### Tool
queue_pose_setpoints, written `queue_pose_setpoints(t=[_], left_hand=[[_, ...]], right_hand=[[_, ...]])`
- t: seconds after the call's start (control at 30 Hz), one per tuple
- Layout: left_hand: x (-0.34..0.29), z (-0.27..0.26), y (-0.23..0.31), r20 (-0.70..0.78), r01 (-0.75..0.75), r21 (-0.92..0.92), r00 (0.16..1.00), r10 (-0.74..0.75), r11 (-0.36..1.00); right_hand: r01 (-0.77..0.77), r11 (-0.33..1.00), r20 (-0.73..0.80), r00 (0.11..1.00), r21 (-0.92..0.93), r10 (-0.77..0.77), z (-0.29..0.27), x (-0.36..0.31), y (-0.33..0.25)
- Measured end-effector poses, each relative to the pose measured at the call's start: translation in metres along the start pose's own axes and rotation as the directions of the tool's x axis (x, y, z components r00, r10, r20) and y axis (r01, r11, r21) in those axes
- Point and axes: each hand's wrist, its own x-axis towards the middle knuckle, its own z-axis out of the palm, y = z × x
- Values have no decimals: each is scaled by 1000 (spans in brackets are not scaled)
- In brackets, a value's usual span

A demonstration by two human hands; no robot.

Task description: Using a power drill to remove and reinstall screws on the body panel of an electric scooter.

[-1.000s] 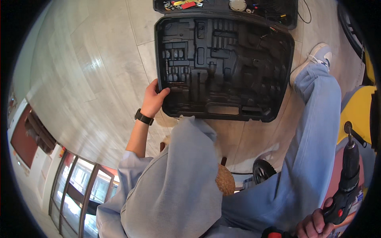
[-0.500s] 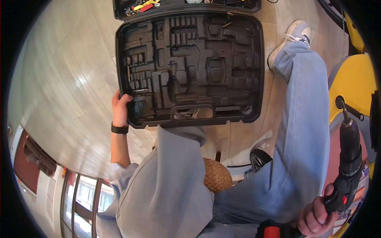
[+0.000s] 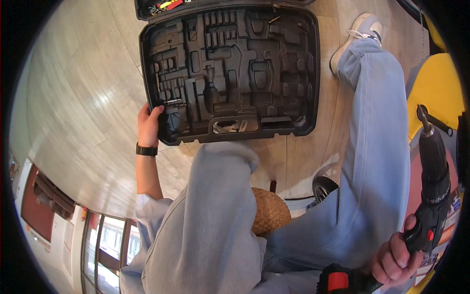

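A black moulded tool case (image 3: pixel 286 73) lies opened out in front of me, its tray of shaped recesses mostly bare. My left hand (image 3: pixel 148 127) grips the tray's lower left edge, thumb over the rim. A thin metal bit (image 3: pixel 172 101) rests in a recess near that thumb, and a small brass-coloured piece (image 3: pixel 274 20) lies near the top. At the lower right, my right hand (image 3: pixel 394 259) is wrapped round the handle of a black cordless drill (image 3: pixel 433 161). The drill points upward with a metal bit in its chuck.
In the case's far half, cut off by the view, lie yellow and red tools (image 3: pixel 166 6). My bent legs flank the near side. A yellow machine part with a crank (image 3: pixel 435 98) stands at the right. A small black wheel (image 3: pixel 323 188) and a woven brown seat (image 3: pixel 270 213) are below.
The case sits a little higher and further left in view, with my left hand still on its edge. The drill has shifted slightly right and turned a bit, held in the same grip.
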Motion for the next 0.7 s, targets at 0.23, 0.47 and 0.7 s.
queue_pose_setpoints(t=[0.23,0.47,0.7], left_hand=[[-3,4,8,21,-5,34,1000,4,999],[30,-1,-22,-131,13,79,991,-2,997],[-42,99,23,54,-580,769,479,876,270]], right_hand=[[122,990,-63,991,71,-118,-5,-10,3],[81,994,-91,993,68,-75,-5,-19,8],[80,997,-148,986,23,-76,-16,-15,1]])
